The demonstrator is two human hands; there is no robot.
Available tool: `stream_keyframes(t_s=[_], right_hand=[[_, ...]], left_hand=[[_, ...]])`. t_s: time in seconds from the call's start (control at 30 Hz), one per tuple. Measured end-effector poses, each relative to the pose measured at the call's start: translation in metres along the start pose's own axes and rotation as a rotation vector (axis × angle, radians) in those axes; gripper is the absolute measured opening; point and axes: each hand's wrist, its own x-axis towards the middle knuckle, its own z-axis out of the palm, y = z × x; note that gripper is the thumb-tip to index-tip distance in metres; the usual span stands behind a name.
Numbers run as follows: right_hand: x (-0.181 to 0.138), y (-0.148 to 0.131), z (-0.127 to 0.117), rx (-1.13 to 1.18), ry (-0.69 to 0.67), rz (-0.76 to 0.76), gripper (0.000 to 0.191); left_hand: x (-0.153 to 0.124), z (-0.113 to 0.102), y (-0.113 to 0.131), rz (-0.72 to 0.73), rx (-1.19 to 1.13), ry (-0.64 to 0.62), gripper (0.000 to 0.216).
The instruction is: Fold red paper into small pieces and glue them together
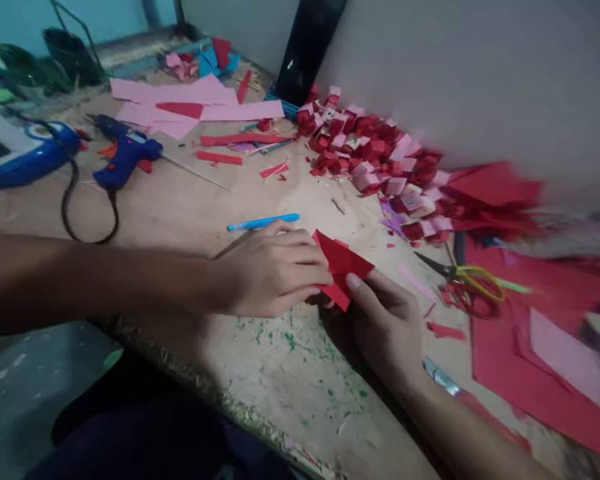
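In the head view, both hands meet near the middle of the worn wooden table [180,200]. The left hand [270,270] reaches in from the left with its fingers curled together, and their tips press on the left edge of a folded red paper piece [343,261]. The right hand [387,323] comes up from the lower right. Its thumb lies on the lower part of the same piece and the other fingers are tucked beneath, so it pinches the paper from that side. The piece is held between the 2 hands just above the table top, its pointed corners facing up and to the right.

Just behind the left hand lies a light blue pen [263,222]. Farther back on the left, a blue glue gun [123,157] lies on its side with its black cord looping toward the table edge. Pink paper sheets [180,100] are spread at the back. A heap of small red and pink folded pieces [380,153] sits along the wall. To the right of the hands, scissors [467,280] with yellow and red handles lie near large red sheets [530,387].
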Motion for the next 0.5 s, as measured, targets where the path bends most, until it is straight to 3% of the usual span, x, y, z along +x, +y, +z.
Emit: stream_keyframes(t_s=[0.33,0.5], right_hand=[[-0.003,-0.001,-0.002,0.061,-0.097,-0.08,0.046],[-0.004,-0.012,0.002,0.022,-0.108,-0.07,0.026]], left_hand=[[0.006,-0.002,0.005,-0.263,-0.417,0.059,0.015],[0.004,-0.002,0.01,-0.307,-0.483,-0.011,0.018]])
